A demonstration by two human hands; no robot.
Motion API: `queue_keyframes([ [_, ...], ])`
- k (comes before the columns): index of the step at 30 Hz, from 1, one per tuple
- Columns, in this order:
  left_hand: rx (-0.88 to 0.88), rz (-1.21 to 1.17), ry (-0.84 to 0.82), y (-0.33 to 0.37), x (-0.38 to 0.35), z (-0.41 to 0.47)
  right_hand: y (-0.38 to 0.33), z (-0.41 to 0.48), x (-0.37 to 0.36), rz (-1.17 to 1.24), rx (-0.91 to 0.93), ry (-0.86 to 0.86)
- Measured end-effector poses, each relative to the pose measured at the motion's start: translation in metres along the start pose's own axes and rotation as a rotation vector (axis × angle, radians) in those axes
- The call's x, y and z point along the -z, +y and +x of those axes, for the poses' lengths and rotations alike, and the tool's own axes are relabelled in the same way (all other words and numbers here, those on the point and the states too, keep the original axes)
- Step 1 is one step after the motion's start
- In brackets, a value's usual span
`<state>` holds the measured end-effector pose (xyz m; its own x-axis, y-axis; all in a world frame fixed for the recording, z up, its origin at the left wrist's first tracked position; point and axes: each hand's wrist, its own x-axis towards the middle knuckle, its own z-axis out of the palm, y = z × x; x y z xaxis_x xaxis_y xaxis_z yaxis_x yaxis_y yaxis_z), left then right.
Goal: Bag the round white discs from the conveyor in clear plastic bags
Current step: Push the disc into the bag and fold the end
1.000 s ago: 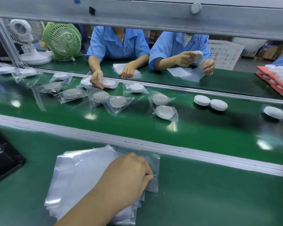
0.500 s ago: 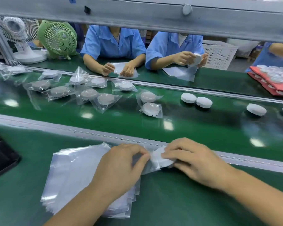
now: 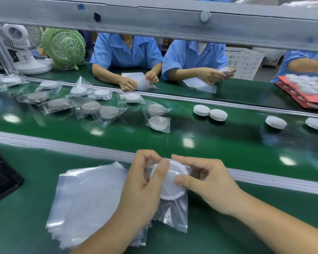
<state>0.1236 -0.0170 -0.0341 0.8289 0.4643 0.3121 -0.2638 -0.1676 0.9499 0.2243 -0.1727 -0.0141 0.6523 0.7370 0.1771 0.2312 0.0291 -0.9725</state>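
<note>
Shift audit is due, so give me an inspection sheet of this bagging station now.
Surface: green bench, green conveyor belt behind a metal rail.
Job's things: disc held in the mouth of a clear bag; bag stack on the bench; four bare discs and many bagged discs on the belt.
Clutter: black tray at the left edge.
Hands: left hand pinches the bag; right hand grips the disc.
Cables: nothing seen.
Surroundings: two fans, white basket, red tray, workers in blue opposite.
</note>
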Motion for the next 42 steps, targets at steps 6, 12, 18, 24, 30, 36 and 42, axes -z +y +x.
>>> queue_keyframes([
  [6, -0.11, 0.667, -0.099, -0.002, 0.015, 0.002, 0.007, 0.025, 0.023, -0.357, 0.036, 0.283],
  [12, -0.157, 1.069, -0.517, 0.003, 0.048, 0.021, 0.027, 0.093, 0.104, -0.945, 0.055, 0.529],
  [18, -0.152, 1.073, -0.661, -0.009, 0.043, 0.022, 0.051, 0.117, 0.14, -1.152, -0.359, 0.131],
  [24, -0.141, 1.043, -0.65, -0.019, 0.042, 0.02, 0.08, 0.03, 0.249, -1.454, -1.018, 0.459],
  [30, -0.182, 1.034, -0.618, -0.021, 0.039, 0.017, 0.094, -0.029, 0.304, -1.331, -0.981, 0.657],
  [36, -0.191, 1.028, -0.603, -0.018, 0.036, 0.015, 0.086, 0.034, 0.26, -1.489, -0.745, 0.55],
  [42, -0.181, 1.046, -0.609, -0.014, 0.036, 0.013, 0.08, 0.119, 0.202, -1.219, -0.881, 0.146],
])
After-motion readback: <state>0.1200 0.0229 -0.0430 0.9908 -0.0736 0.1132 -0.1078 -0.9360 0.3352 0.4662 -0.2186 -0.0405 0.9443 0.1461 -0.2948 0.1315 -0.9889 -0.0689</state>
